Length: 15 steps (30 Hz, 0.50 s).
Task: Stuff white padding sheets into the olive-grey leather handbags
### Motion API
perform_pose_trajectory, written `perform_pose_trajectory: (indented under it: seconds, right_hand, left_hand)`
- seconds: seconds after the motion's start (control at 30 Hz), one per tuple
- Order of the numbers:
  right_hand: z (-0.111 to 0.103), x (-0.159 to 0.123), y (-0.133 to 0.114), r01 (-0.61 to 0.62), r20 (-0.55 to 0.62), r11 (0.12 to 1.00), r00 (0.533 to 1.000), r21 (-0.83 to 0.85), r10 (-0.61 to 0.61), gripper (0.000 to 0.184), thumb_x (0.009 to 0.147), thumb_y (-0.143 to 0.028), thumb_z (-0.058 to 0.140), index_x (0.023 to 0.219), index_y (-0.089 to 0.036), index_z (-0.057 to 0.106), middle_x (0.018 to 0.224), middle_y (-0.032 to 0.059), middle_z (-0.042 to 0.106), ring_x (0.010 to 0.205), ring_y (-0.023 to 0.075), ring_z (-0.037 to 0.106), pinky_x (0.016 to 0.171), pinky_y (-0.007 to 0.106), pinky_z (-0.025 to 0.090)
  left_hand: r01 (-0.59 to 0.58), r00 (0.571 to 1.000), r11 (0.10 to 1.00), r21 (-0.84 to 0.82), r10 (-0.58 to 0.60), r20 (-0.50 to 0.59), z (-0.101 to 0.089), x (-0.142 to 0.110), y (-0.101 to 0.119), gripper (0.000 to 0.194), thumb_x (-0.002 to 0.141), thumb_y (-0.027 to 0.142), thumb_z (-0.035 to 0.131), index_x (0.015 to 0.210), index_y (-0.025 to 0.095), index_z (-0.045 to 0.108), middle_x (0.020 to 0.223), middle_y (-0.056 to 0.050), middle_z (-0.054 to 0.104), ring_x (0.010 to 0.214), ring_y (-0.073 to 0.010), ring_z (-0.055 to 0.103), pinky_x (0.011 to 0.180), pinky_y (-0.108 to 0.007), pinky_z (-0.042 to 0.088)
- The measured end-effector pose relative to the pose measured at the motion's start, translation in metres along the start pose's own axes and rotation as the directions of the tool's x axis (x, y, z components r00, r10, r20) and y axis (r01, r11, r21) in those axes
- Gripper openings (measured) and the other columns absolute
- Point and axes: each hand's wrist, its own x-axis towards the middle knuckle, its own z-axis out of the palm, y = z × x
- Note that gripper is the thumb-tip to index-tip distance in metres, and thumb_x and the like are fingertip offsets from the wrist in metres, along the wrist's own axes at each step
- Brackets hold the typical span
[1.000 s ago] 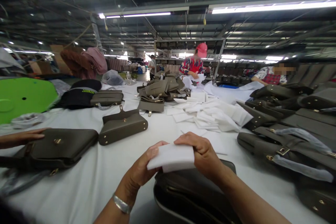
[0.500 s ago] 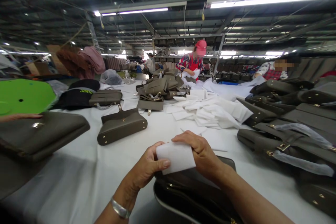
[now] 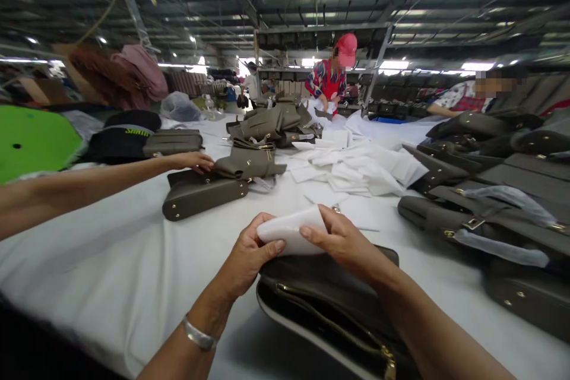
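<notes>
Between my two hands is a white folded foam sheet. My left hand pinches its left end, thumb on the near face. My right hand grips the right end, thumb also in front. Just below them lies a dark olive handbag on the white-covered table. Its top gapes, and a brass zipper runs along the opening to a gold pull. The sheet hangs over the bag's far edge; whether they touch I cannot tell.
A co-worker's hand from the left touches an olive handbag. White foam sheets lie heaped beyond my hands. Handbags are piled at right, more at the back. A black cap sits at left. Two people stand across the table.
My right thumb has come round to the near face of the foam sheet, which now looks more folded. The co-worker's handbag at left is gone, and that arm now reaches to the middle bags.
</notes>
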Motion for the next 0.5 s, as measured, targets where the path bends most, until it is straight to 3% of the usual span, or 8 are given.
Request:
perform_pose_trajectory:
  seconds: [0.07,0.13,0.2,0.23,0.33,0.4,0.43,0.5]
  right_hand:
    - [0.001,0.003,0.004,-0.012,-0.023,1.000,1.000,0.028,0.013,0.038,0.081,-0.051,0.061,0.088,-0.014,0.054,0.078,0.0017,0.053,0.069,0.0133,0.049,0.054,0.022,0.043]
    - [0.001,0.006,0.007,0.008,-0.062,0.997,0.998,0.080,-0.003,0.034,0.081,-0.047,0.062,0.089,-0.015,0.054,0.077,0.0011,0.053,0.068,0.0134,0.051,0.052,0.022,0.045]
    - [0.000,0.007,0.009,0.030,-0.096,0.992,0.995,0.119,-0.018,0.031,0.081,-0.044,0.062,0.090,-0.015,0.053,0.075,0.0002,0.052,0.064,0.0128,0.051,0.048,0.022,0.046]
    - [0.000,0.007,0.008,0.037,-0.095,0.990,0.995,0.138,-0.024,0.031,0.081,-0.043,0.062,0.090,-0.016,0.053,0.074,-0.0003,0.052,0.062,0.0124,0.050,0.046,0.022,0.046]
    - [0.001,0.005,0.007,0.058,-0.052,0.985,0.997,0.162,-0.051,0.029,0.083,-0.044,0.060,0.087,-0.017,0.050,0.072,-0.0018,0.049,0.058,0.0110,0.048,0.042,0.021,0.044]
    - [0.003,0.005,0.007,0.078,-0.050,0.990,0.996,0.113,-0.073,0.029,0.085,-0.044,0.058,0.084,-0.017,0.047,0.070,-0.0029,0.046,0.057,0.0097,0.046,0.042,0.019,0.042]
    - [0.004,0.005,0.007,0.085,-0.062,0.993,0.995,0.082,-0.080,0.028,0.086,-0.044,0.057,0.084,-0.018,0.047,0.069,-0.0031,0.045,0.056,0.0092,0.045,0.043,0.018,0.041]
    - [0.005,0.005,0.009,0.092,-0.087,0.995,0.992,0.045,-0.088,0.027,0.087,-0.043,0.056,0.085,-0.017,0.048,0.070,-0.0028,0.046,0.057,0.0091,0.045,0.044,0.018,0.039]
  left_hand:
    - [-0.006,1.000,0.998,0.055,0.008,-0.025,0.005,0.000,0.002,0.036,0.080,0.037,0.071,0.101,0.020,0.047,0.082,0.003,0.055,0.069,-0.0096,0.053,0.061,-0.019,0.043]
    - [-0.038,0.991,0.977,0.212,0.064,-0.120,0.012,-0.004,0.004,0.038,0.083,0.043,0.067,0.107,0.021,0.047,0.088,0.000,0.058,0.074,-0.0130,0.056,0.065,-0.023,0.047]
    - [-0.083,0.932,0.843,0.532,0.255,-0.258,0.019,-0.014,0.005,0.045,0.083,0.045,0.065,0.117,0.021,0.047,0.102,-0.005,0.060,0.088,-0.0190,0.060,0.076,-0.031,0.050]
    - [-0.101,0.877,0.705,0.702,0.397,-0.272,0.023,-0.022,0.004,0.049,0.083,0.043,0.065,0.123,0.021,0.046,0.110,-0.007,0.060,0.096,-0.0220,0.059,0.082,-0.035,0.050]
    - [-0.144,0.700,0.225,0.964,0.711,-0.062,0.029,-0.050,0.001,0.064,0.082,0.033,0.068,0.136,0.015,0.041,0.124,-0.015,0.054,0.112,-0.0283,0.054,0.096,-0.042,0.045]
    - [-0.196,0.598,0.024,0.980,0.795,0.100,0.030,-0.066,-0.003,0.069,0.076,0.021,0.074,0.136,0.013,0.042,0.123,-0.017,0.053,0.116,-0.0307,0.052,0.098,-0.044,0.044]
    - [-0.236,0.570,-0.050,0.970,0.802,0.180,0.031,-0.072,-0.005,0.068,0.073,0.015,0.076,0.134,0.014,0.045,0.122,-0.016,0.054,0.116,-0.0313,0.052,0.098,-0.046,0.044]
    - [-0.372,0.583,-0.132,0.919,0.737,0.342,0.034,-0.078,-0.010,0.053,0.074,0.012,0.074,0.124,0.016,0.055,0.116,-0.012,0.058,0.113,-0.0298,0.054,0.098,-0.046,0.042]
